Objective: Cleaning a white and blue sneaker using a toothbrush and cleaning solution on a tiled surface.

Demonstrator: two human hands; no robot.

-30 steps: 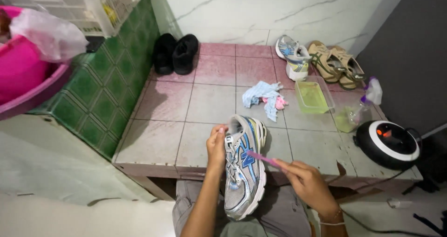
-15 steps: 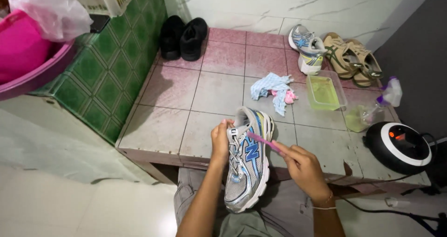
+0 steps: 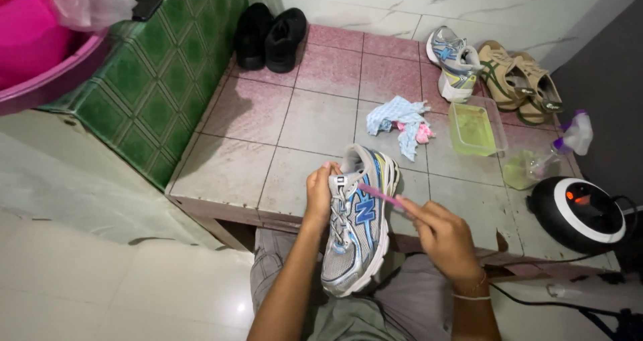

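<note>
Sneaker point(image 3: 357, 224) first: you have the silver one with blue trim up off the worktop point(image 3: 254, 160), toe toward your lap and heel toward the tiles, so its side panel faces up. Your left hand point(image 3: 320, 194) clasps it at the collar and tongue, grip clenched around the upper, which keeps the shoe from twisting. Your right hand point(image 3: 439, 237) pinches a slim pink-handled brush point(image 3: 378, 195), grip closed on the handle, with its far end lying across the laces and side panel; whether the bristles touch the fabric is too small to tell.

Everything else sits pushed back on the pink tiles, out of the way of your elbows yet within reach. A shallow clear tray point(image 3: 477, 128) with yellowish liquid lies just right of a crumpled blue-and-pink cloth point(image 3: 400, 120). Near the tray lies a spray bottle point(image 3: 552, 155) on its side, and a round black-and-white device point(image 3: 581, 210) rests at the right edge.

By count: one sneaker in hand and one matching sneaker point(image 3: 450, 63) standing at the back, so two of that kind. One pair of black shoes point(image 3: 270, 38) sits by the green-tiled wall, and one pair of tan shoes point(image 3: 519, 80) sits beside the matching sneaker. That makes six shoes, one brush, one cloth, one tray, one bottle. A pink basin point(image 3: 40, 60) sits up on the left.
</note>
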